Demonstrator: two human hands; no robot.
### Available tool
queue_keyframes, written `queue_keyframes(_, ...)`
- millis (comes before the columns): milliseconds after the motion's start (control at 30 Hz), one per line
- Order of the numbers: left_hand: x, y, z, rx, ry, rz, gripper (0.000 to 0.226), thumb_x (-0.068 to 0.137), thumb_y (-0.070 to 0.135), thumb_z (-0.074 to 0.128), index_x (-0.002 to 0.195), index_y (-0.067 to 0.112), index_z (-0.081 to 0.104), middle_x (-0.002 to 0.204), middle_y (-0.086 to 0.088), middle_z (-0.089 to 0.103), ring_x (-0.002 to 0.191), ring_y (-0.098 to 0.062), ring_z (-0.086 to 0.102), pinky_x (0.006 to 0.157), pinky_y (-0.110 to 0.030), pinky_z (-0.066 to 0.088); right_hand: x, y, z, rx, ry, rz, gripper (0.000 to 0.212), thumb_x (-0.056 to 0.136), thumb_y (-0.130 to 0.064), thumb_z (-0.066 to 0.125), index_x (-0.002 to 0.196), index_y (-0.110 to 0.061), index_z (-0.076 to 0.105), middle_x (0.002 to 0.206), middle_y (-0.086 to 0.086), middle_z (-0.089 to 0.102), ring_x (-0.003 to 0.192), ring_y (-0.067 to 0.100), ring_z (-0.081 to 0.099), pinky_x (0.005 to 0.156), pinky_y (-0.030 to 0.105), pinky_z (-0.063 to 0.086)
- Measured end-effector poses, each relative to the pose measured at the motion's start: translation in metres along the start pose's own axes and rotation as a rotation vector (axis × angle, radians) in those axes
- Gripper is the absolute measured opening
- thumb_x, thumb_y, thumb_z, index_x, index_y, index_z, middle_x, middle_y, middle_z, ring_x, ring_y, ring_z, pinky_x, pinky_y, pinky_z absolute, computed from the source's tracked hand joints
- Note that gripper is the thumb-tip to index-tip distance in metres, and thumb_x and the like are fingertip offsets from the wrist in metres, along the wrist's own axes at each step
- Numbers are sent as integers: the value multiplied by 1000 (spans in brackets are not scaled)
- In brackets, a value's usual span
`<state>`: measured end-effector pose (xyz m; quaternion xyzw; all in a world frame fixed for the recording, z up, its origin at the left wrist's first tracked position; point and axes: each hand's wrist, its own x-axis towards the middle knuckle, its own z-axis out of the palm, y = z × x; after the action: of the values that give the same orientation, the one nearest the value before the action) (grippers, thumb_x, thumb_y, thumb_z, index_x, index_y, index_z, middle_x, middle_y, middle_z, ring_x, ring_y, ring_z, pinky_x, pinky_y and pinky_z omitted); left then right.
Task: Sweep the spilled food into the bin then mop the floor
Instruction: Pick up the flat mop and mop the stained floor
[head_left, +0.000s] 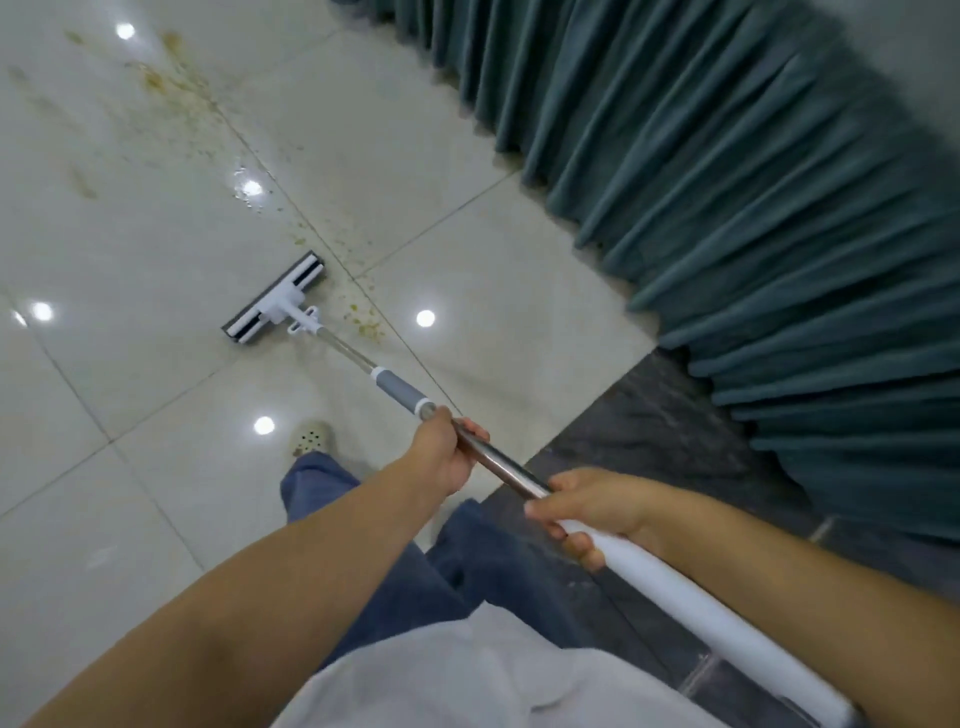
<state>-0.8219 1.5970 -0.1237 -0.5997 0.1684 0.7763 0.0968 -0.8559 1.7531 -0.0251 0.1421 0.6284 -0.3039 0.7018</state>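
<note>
The mop (332, 332) is lying with its flat white-and-dark head (274, 299) pressed on the glossy pale floor (130, 395), its pole running back through a grey collar (400, 387) into bare metal and then a white grip. The head is sitting just left of a tile joint, with yellowish-brown food specks (363, 317) scattered right beside it and a longer smeared trail (176, 88) stretching away towards the far left corner. Wet streaks are glinting between the two patches.

Open tile is spreading wide to the left and ahead. On the right, a pleated teal curtain (727, 182) is hanging down to the floor, and a strip of dark flooring (649, 415) is bordering the pale tiles near the person's feet.

The left hand (447, 457) is wrapping around the metal pole just behind the grey collar, arm stretched forward. The right hand (597, 512) is clasping the pole where the metal meets the white grip, wrist bent inward. A light shoe (311, 436) and blue trousers (467, 561) are showing below.
</note>
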Motion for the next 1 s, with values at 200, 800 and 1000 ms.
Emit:
queue_keyframes(200,-37,-101,36,-33,-46,-127,23,102,24,36,85,9,39,60,-4,37,51,-14,36,52,-28,45,-70,83,-45,-30,59,24,19,94,-17,58,84,-6,45,59,7,47,32,9,42,32,16,35)
queue_keyframes(800,40,102,50,68,56,108,20,102,19,34,85,9,40,63,-4,37,50,-16,39,40,-22,46,28,-110,-18,229,-31,-37,25,94,-26,60,77,-9,54,59,3,49,32,6,39,33,13,34)
queue_keyframes(1000,86,260,61,-28,89,209,13,101,16,35,89,10,38,65,-4,34,52,-13,35,38,-15,41,80,-268,3,252,-61,-52,24,92,-27,62,79,-9,53,60,3,48,32,6,41,33,14,36)
